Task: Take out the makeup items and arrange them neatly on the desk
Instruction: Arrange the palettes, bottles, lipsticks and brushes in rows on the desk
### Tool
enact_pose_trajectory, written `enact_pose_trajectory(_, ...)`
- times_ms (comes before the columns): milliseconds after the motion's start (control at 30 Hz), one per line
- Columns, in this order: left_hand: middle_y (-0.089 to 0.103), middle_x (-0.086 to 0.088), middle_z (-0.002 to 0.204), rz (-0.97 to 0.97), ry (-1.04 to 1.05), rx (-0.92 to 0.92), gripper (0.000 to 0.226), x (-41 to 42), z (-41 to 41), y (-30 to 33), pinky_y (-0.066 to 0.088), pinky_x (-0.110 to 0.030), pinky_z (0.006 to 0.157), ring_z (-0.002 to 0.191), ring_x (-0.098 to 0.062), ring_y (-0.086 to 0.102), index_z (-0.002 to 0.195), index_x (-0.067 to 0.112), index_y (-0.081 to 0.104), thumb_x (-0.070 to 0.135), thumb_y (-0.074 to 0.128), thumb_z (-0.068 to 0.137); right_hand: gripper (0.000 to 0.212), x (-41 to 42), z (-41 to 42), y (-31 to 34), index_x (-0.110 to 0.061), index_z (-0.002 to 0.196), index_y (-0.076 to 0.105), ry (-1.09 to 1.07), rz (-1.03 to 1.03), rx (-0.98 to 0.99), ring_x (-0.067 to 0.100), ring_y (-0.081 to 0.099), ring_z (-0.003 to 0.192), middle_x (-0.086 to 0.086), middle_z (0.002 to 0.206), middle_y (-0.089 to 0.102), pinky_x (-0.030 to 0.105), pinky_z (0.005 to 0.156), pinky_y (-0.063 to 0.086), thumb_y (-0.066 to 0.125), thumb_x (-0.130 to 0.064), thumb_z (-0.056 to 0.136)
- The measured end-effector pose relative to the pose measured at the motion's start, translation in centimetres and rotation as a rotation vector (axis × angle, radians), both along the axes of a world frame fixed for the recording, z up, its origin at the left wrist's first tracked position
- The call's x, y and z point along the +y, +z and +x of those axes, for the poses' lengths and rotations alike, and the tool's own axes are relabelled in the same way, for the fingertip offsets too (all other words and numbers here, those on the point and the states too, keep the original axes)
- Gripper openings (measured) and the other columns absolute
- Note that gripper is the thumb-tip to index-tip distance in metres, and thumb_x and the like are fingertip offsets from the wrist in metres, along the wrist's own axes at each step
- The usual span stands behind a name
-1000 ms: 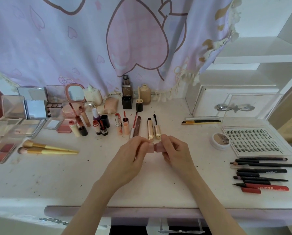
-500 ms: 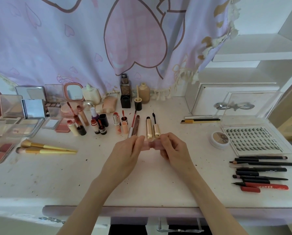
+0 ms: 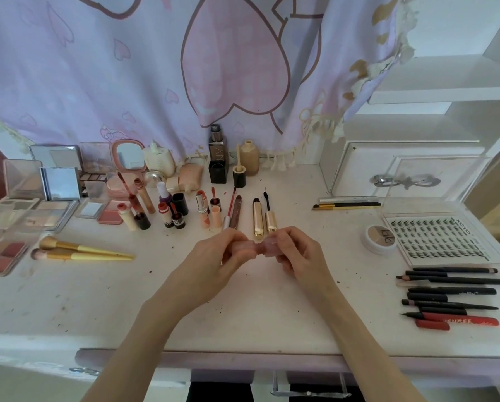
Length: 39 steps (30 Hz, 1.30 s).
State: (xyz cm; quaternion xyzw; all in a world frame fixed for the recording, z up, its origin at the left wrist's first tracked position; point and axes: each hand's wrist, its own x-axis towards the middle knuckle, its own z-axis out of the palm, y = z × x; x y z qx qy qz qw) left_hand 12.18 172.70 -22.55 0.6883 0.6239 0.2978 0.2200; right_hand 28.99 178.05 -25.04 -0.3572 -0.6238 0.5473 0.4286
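A small translucent pink lip tube (image 3: 254, 246) is held level above the middle of the white desk (image 3: 243, 323). My left hand (image 3: 214, 262) pinches its left part and my right hand (image 3: 298, 256) pinches its right part, with a narrow darker band showing between the two parts. Fingers hide both ends of the tube. Just behind my hands lie two gold tubes (image 3: 264, 219) and a row of opened lip glosses and lipsticks (image 3: 185, 210).
Open palettes (image 3: 25, 210) and two gold-handled brushes (image 3: 80, 252) lie at the left. Foundation bottles (image 3: 218, 158) stand at the back under a hanging cloth. At the right are a round compact (image 3: 379, 237), a lash sheet (image 3: 443, 239), several dark pencils (image 3: 451, 294) and a drawer unit (image 3: 402, 175).
The two parts of the pink tube have drawn slightly apart between my hands, showing more of the middle. Both hands stayed over the same spot of the desk.
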Motion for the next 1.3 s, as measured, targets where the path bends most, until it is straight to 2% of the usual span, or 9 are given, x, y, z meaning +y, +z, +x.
enact_pose_trajectory(233, 0.052, 0.008, 0.063, -0.010, 0.046, -0.056, 0.022, -0.1, 0.6, -0.6, 0.040, -0.010, 0.055, 0.058, 0.006, 0.049, 0.089, 0.038, 0.048, 0.056, 0.041, 0.079, 0.021, -0.2, -0.3, 0.2, -0.014, 0.085, 0.055, -0.028, 0.049, -0.061, -0.003, 0.050, 0.053, -0.009, 0.069, 0.056, 0.008, 0.049, 0.035, 0.039, -0.010, 0.098)
enact_pose_trajectory(367, 0.051, 0.009, 0.062, -0.017, 0.071, -0.059, 0.009, 0.1, 1.0, -0.7, 0.039, -0.008, 0.053, 0.056, 0.008, 0.049, 0.089, 0.035, 0.049, 0.043, 0.046, 0.089, 0.025, -0.2, -0.3, 0.1, -0.020, 0.080, 0.054, -0.067, 0.054, -0.063, 0.000, 0.045, 0.050, -0.005, 0.070, 0.056, 0.009, 0.047, 0.032, 0.039, -0.011, 0.099)
enact_pose_trajectory(567, 0.051, 0.010, 0.063, -0.012, 0.068, -0.072, 0.009, 0.3, 1.5, -0.6, 0.037, -0.006, 0.050, 0.054, 0.009, 0.047, 0.091, 0.032, 0.051, 0.040, 0.046, 0.090, 0.027, -0.2, -0.1, 0.2, -0.017, 0.078, 0.053, -0.099, 0.017, -0.036, 0.001, 0.041, 0.046, -0.017, 0.061, 0.060, 0.014, 0.044, 0.032, 0.038, -0.011, 0.099)
enact_pose_trajectory(700, 0.053, 0.004, 0.060, -0.003, 0.097, -0.091, 0.010, -0.1, 0.2, -0.4, 0.037, -0.012, 0.046, 0.049, 0.000, 0.045, 0.082, 0.039, 0.051, 0.036, 0.046, 0.091, 0.028, 0.0, 0.2, 0.5, -0.009, 0.075, 0.048, -0.135, -0.106, 0.092, 0.002, 0.037, 0.041, 0.000, 0.069, 0.068, 0.017, 0.041, 0.030, 0.034, -0.011, 0.100)
enact_pose_trajectory(900, 0.056, 0.005, 0.064, -0.008, 0.136, -0.069, 0.008, -0.8, -1.4, -0.5, 0.039, -0.016, 0.053, 0.055, -0.007, 0.047, 0.083, 0.040, 0.052, 0.042, 0.046, 0.089, 0.026, -0.1, 0.0, 0.5, -0.007, 0.079, 0.049, -0.109, -0.101, 0.064, 0.004, 0.030, 0.041, 0.009, 0.077, 0.070, 0.017, 0.040, 0.029, 0.036, -0.014, 0.099)
enact_pose_trajectory(1033, 0.060, 0.012, 0.070, 0.004, 0.151, -0.131, 0.006, -1.2, -1.3, -0.7, 0.040, -0.006, 0.059, 0.068, 0.007, 0.055, 0.088, 0.038, 0.051, 0.036, 0.046, 0.091, 0.023, 0.0, 0.1, 0.5, -0.006, 0.082, 0.050, -0.122, -0.102, 0.069, 0.003, 0.032, 0.043, 0.029, 0.088, 0.063, 0.016, 0.041, 0.029, 0.037, -0.014, 0.099)
enact_pose_trajectory(1100, 0.062, 0.013, 0.073, -0.006, 0.173, -0.208, 0.006, -1.4, -1.5, -0.8, 0.041, -0.009, 0.063, 0.073, 0.007, 0.057, 0.092, 0.035, 0.052, 0.037, 0.046, 0.090, 0.022, 0.0, 0.1, 0.6, -0.008, 0.085, 0.053, -0.110, -0.105, 0.063, 0.002, 0.034, 0.045, 0.036, 0.095, 0.057, 0.015, 0.042, 0.030, 0.038, -0.014, 0.099)
enact_pose_trajectory(1167, 0.064, 0.012, 0.073, -0.018, 0.194, -0.294, 0.010, -1.6, -1.6, -0.9, 0.044, -0.011, 0.062, 0.070, 0.004, 0.057, 0.094, 0.031, 0.053, 0.037, 0.048, 0.089, 0.019, 0.0, 0.1, 0.5, -0.010, 0.087, 0.056, -0.091, -0.107, 0.069, 0.002, 0.038, 0.048, 0.032, 0.095, 0.059, 0.015, 0.044, 0.032, 0.040, -0.015, 0.098)
enact_pose_trajectory(1300, 0.066, 0.013, 0.076, -0.021, 0.231, -0.425, 0.027, -2.0, -1.9, -0.8, 0.045, -0.013, 0.059, 0.061, 0.000, 0.056, 0.096, 0.023, 0.052, 0.046, 0.047, 0.083, 0.023, 0.0, -0.1, 0.6, -0.011, 0.103, 0.066, -0.077, -0.121, 0.087, 0.005, 0.048, 0.060, 0.001, 0.076, 0.063, 0.016, 0.051, 0.039, 0.048, -0.023, 0.093)
